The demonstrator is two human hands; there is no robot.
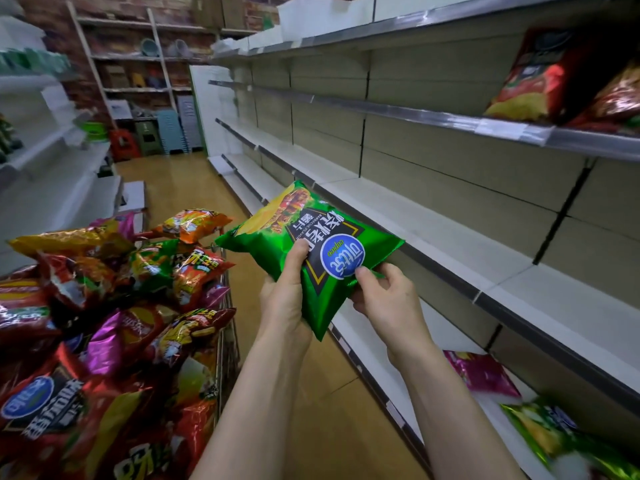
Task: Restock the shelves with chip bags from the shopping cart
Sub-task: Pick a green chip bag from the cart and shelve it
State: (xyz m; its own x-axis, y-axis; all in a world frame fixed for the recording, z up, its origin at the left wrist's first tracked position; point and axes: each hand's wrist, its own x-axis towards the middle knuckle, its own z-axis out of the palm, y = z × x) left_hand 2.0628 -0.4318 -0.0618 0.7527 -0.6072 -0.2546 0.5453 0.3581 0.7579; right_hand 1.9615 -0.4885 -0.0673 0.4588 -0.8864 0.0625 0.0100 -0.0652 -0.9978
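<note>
Holding: one green chip bag [304, 233] is gripped by two hands in the air over the aisle. It sits between the shopping cart [223, 344] and the shelving, its far corner above the edge of a bare middle shelf [450, 237]. Its print is upside down to the camera.
Left hand [284, 299]: the thumb is pressed flat on the bag's front, just left of the round blue logo. The palm cups the near left edge. The other fingers are hidden behind the bag.
Right hand [388, 299]: the thumb and curled fingers pinch the near edge just below the logo.
Cart load: a heap of bags [131, 323] in red, orange, purple and green, too piled to count.
Upper shelf: two bags at far right, a red bag [540, 74] and a second red bag [620, 98], overlapping.
Low shelves: one pink bag [481, 372] lying flat, and one blurred green bag [547, 431] nearer the camera.
</note>
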